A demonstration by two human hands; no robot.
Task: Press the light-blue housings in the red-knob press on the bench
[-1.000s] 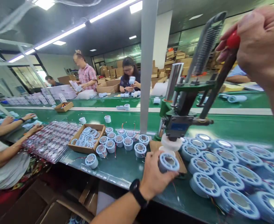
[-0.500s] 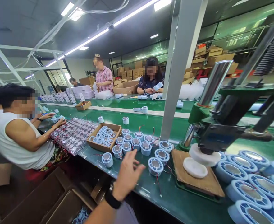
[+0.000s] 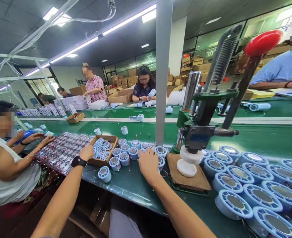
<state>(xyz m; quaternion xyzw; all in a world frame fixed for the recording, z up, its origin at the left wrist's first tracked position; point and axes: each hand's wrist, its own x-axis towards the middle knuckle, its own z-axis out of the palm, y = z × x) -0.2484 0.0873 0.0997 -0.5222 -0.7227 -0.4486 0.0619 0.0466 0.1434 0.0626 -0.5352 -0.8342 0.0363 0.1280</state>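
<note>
While lights [image 3: 129,19] glow, blue housings [image 3: 233,203] crowd the green bench [image 3: 128,180].

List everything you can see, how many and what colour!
Bench: one, green, foreground
Post: one, grey, centre
Press: one, green and black, right of post
Discs: two, white, at press
Cylinders: many, blue, both sides of press
Ring box: one, brown, left of post
Rings: many, blue, in ring box
Flat parts: many, silvery, beside ring box
Cartons: many, brown, background
People: several, mixed clothing, around
Left grip: one, at ring box
Right grip: one, by cylinders
</note>
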